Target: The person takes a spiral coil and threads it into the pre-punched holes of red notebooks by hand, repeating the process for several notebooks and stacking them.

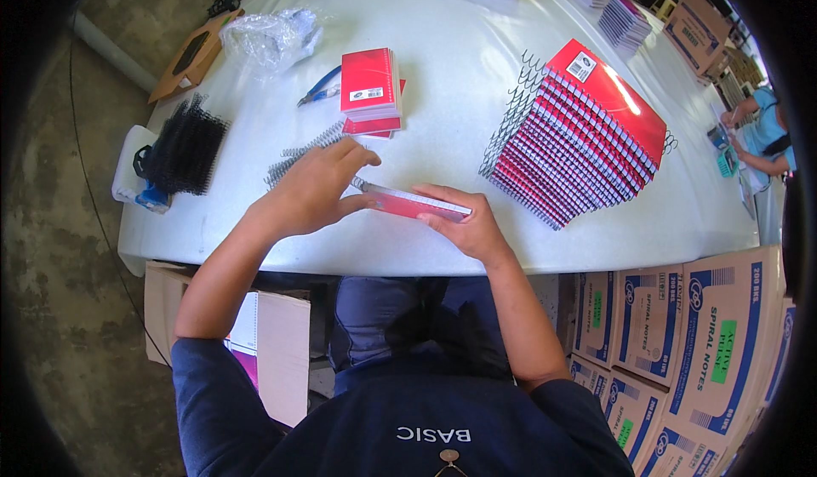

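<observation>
My right hand (pixel 471 223) grips a small red notebook (pixel 413 205) by its right end, thumb in front and fingers behind, its edge turned upward. At the notebook's left end, a thin spiral wire coil (pixel 358 185) runs along the edge into my left hand (pixel 311 186). The left thumb and curved fingers are around the coil; their exact contact is partly hidden. Just beyond the left hand lie loose wire coils (pixel 285 164). A stack of red notebooks (pixel 368 81) stands farther back, with blue-handled pliers (pixel 320 88) beside it.
A large fanned pile of coil-bound red notebooks (pixel 579 141) covers the table's right side. Black coils (pixel 183 149) lie at left, near crumpled clear plastic (pixel 271 41). Cartons (pixel 638 319) stand below right, an open box (pixel 285 349) below left. Another person (pixel 766 137) sits far right.
</observation>
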`<state>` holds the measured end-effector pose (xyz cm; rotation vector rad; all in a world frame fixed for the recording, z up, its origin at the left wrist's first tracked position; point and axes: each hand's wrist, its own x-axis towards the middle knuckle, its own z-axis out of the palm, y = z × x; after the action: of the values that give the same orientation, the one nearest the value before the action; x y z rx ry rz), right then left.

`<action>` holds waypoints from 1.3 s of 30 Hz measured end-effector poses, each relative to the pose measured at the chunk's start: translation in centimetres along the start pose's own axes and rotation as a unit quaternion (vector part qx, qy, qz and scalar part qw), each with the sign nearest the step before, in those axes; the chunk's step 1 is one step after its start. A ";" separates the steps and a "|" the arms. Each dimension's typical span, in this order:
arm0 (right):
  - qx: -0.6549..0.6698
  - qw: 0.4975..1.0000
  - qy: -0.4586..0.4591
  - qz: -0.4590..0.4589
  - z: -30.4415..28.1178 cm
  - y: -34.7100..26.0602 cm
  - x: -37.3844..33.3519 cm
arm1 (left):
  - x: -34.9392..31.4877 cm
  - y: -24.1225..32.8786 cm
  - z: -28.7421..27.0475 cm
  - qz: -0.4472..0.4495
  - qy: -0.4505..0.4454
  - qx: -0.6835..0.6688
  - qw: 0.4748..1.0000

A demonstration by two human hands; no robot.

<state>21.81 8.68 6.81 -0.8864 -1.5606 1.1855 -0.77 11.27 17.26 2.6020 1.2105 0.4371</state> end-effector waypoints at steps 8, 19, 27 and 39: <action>0.006 0.999 -0.028 0.031 -0.3 0.5 -0.1 | 0.5 -0.6 -1.3 -0.091 -0.152 -0.074 0.981; 0.003 0.998 -0.038 0.046 -0.5 0.1 -0.1 | 0.5 -0.4 1.1 -0.003 0.030 0.000 1.000; -0.030 0.999 -0.015 0.003 -0.3 0.4 -0.2 | 0.6 0.2 1.6 -0.021 -0.046 0.173 0.984; -0.041 0.996 -0.061 -0.053 1.5 1.2 -1.7 | -4.7 0.5 7.7 -0.051 0.274 0.251 0.927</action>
<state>20.84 7.02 5.08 -0.7857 -1.7429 1.1240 -0.46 6.63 9.52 2.9116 1.8320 1.0010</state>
